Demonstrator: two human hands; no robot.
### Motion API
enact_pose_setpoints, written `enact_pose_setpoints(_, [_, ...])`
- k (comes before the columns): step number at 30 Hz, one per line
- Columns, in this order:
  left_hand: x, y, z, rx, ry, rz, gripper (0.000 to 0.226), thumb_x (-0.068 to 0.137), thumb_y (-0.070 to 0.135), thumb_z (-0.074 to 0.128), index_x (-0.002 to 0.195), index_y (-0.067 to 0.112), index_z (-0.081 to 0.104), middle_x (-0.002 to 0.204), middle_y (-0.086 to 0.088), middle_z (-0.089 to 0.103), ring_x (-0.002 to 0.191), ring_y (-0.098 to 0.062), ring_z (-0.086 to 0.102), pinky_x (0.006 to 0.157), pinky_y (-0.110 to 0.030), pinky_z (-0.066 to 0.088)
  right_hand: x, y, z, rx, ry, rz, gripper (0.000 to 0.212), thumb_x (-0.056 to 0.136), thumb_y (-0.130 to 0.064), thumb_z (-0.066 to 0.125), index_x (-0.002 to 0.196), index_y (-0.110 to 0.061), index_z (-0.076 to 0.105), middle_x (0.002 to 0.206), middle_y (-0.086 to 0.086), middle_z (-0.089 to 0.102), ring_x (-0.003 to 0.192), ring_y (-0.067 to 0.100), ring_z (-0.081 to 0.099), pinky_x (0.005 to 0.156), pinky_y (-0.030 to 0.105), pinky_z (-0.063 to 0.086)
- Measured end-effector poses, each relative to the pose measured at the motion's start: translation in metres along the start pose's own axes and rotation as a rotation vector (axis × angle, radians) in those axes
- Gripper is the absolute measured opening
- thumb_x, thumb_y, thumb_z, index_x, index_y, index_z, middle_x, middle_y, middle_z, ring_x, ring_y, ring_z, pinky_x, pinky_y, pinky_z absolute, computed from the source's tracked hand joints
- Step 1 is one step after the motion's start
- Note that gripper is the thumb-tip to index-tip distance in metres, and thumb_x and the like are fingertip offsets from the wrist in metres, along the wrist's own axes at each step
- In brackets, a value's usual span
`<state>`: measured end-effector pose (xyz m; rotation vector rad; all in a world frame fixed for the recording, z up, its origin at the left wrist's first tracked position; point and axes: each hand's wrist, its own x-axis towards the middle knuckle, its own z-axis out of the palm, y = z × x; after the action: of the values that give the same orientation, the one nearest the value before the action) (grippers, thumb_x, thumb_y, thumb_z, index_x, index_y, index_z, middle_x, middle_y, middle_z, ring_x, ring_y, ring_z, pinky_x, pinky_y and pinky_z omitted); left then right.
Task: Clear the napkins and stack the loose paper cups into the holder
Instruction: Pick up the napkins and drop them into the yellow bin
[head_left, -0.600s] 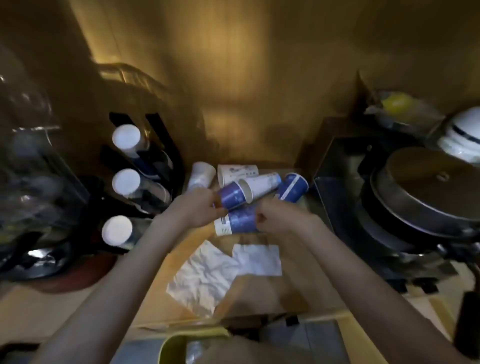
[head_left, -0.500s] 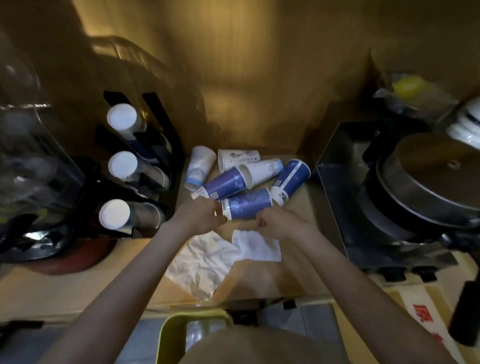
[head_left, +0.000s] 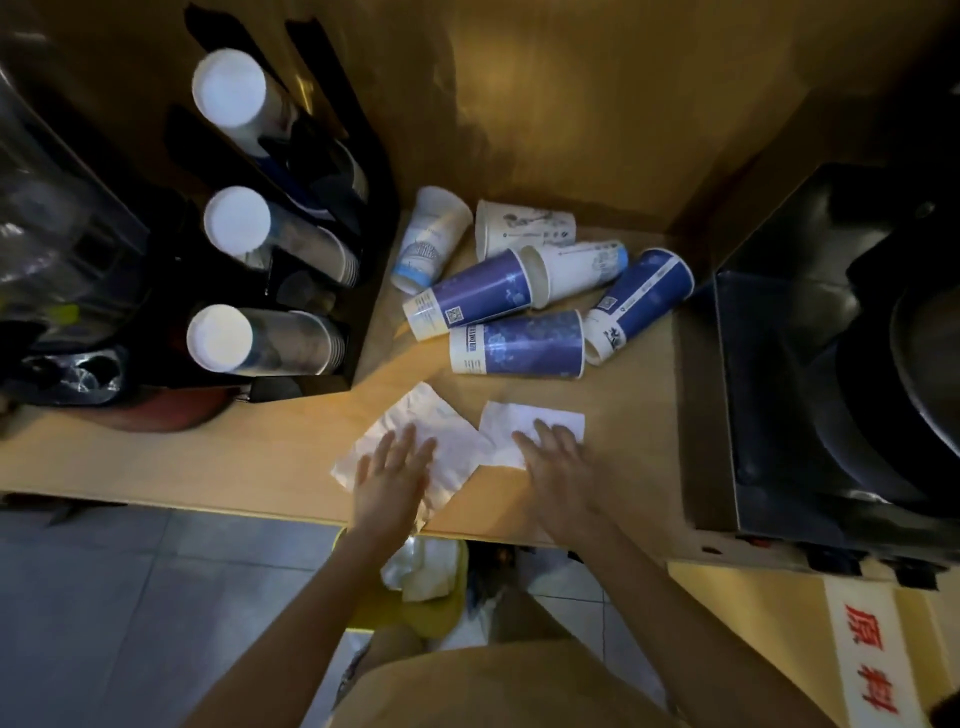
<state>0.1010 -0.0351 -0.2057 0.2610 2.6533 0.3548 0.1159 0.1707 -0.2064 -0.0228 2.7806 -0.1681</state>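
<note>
Several loose paper cups lie on their sides on the wooden counter: a dark blue cup nearest me, another blue cup to its left, a third blue cup to the right, and white cups behind them. Two white napkins lie near the front edge. My left hand rests flat, fingers apart, on the larger crumpled napkin. My right hand lies flat on the smaller napkin. The black cup holder at the left carries three rows of stacked cups.
A yellow bin with crumpled white paper sits on the floor just below the counter edge. A dark metal appliance fills the right side. Clear plastic containers stand at far left. A wooden wall backs the counter.
Both hands have let go of the blue cups and drawn back toward me, and now lie flat on the two napkins. The camera view has tipped down toward the counter edge.
</note>
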Motion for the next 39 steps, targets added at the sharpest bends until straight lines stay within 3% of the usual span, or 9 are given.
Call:
enact_pose_setpoints(5, [-0.001,-0.002,-0.007,-0.113,0.151,-0.130,0.028,0.083,0.014,0.056,0.110,0.017,0.065,0.128,-0.015,0.058,0.112,-0.038,0.052,0.084,-0.044,0.049,0.007,-0.001,-0.002,-0.024,0.097,-0.018,0.024,0.064,-0.019,0.067,0.087,-0.026,0.067,0.083,0.000,0.068,0.075,0.020,0.065,0.062,0.031,0.054])
enact_pose_setpoints(10, [-0.015,-0.010,-0.007,-0.269,0.165,-0.243,0.027,0.082,0.016,0.052,0.100,0.004,0.069,0.105,-0.026,0.062,0.087,-0.043,0.061,0.072,-0.038,0.049,0.006,-0.014,0.002,0.059,0.097,0.004,0.035,0.051,-0.013,0.084,0.080,-0.020,0.066,0.080,0.004,0.067,0.075,0.021,0.066,0.063,0.026,0.053])
enact_pose_setpoints(14, [-0.039,-0.021,0.002,-0.412,0.198,-0.323,0.022,0.079,0.003,0.058,0.097,0.001,0.069,0.104,-0.026,0.063,0.089,-0.042,0.061,0.074,-0.038,0.048,-0.006,-0.031,0.010,0.284,0.061,0.015,0.020,0.080,-0.003,0.059,0.099,-0.002,0.064,0.112,0.021,0.061,0.102,0.037,0.058,0.084,0.038,0.049])
enact_pose_setpoints(17, [-0.064,-0.033,0.011,-0.524,0.221,-0.390,0.023,0.080,0.004,0.057,0.101,0.002,0.067,0.108,-0.022,0.066,0.096,-0.038,0.060,0.080,-0.033,0.045,-0.026,-0.050,0.019,0.357,0.052,0.037,0.021,0.080,0.000,0.054,0.099,0.005,0.061,0.113,0.026,0.059,0.101,0.042,0.056,0.081,0.042,0.048])
enact_pose_setpoints(23, [-0.117,-0.073,0.041,-0.569,0.219,-0.370,0.030,0.081,0.006,0.048,0.104,0.012,0.067,0.118,-0.016,0.060,0.098,-0.035,0.061,0.079,-0.034,0.046,-0.067,-0.106,0.037,0.609,-0.089,0.034,0.007,0.079,-0.016,0.064,0.073,-0.014,0.061,0.069,0.006,0.060,0.072,0.025,0.058,0.065,0.032,0.041])
enact_pose_setpoints(27, [-0.143,-0.099,0.067,-0.607,0.153,-0.411,0.027,0.083,-0.001,0.047,0.092,0.005,0.072,0.118,-0.018,0.060,0.105,-0.033,0.058,0.090,-0.032,0.043,-0.097,-0.131,0.063,0.699,-0.066,0.013,0.032,0.082,-0.019,0.063,0.059,-0.028,0.042,0.053,-0.011,0.039,0.059,0.016,0.045,0.056,0.030,0.034])
enact_pose_setpoints(30, [-0.155,-0.115,0.088,-0.642,0.082,-0.486,0.027,0.083,0.001,0.047,0.095,0.005,0.071,0.124,-0.017,0.058,0.110,-0.033,0.055,0.096,-0.033,0.041,-0.110,-0.139,0.091,0.722,-0.081,-0.028,0.009,0.084,-0.017,0.057,0.076,-0.014,0.055,0.063,-0.006,0.047,0.064,0.016,0.046,0.061,0.030,0.036])
enact_pose_setpoints(33, [-0.157,-0.130,0.109,-0.684,-0.005,-0.551,0.029,0.084,0.001,0.046,0.107,0.003,0.065,0.135,-0.018,0.047,0.118,-0.036,0.048,0.101,-0.040,0.040,-0.108,-0.140,0.120,0.688,-0.138,-0.041,0.022,0.083,-0.017,0.049,0.100,-0.012,0.063,0.090,0.005,0.063,0.085,0.019,0.057,0.073,0.029,0.041])
enact_pose_setpoints(39, [-0.140,-0.165,0.175,-0.592,-0.081,-0.551,0.038,0.081,-0.001,0.053,0.119,0.006,0.058,0.136,-0.015,0.047,0.117,-0.031,0.051,0.103,-0.033,0.039,-0.076,-0.140,0.199,0.716,-0.221,0.126,0.023,0.085,0.001,0.045,0.090,-0.006,0.066,0.099,0.009,0.056,0.096,0.024,0.056,0.067,0.015,0.035])
